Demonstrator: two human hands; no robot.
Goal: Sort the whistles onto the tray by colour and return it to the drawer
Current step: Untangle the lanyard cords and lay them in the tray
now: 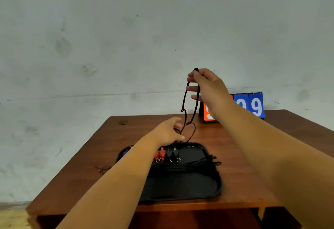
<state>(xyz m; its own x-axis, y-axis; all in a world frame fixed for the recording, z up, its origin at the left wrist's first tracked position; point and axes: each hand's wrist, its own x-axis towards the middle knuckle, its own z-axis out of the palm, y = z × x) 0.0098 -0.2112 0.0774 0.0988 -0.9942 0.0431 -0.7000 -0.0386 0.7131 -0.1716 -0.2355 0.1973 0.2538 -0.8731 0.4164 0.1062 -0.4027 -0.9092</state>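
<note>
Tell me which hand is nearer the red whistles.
Left. The left hand holds the cord just beyond the red whistles; the right hand pinches its top, raised high above them.

- The tray (180,187) lies on the table (253,147), near its front edge.
- Whistles (161,153) sit side by side in the tray's far left part.
- Another whistle (125,152) lies just left of the tray.
- A scoreboard (249,106) stands behind, far right.
- Above the tray's far rim, the right hand (207,87) pinches a looped cord (189,111); the left hand (168,132) grips it lower down.

The left grip (168,132) and right grip (207,87) are bare, as are both forearms (115,183).
</note>
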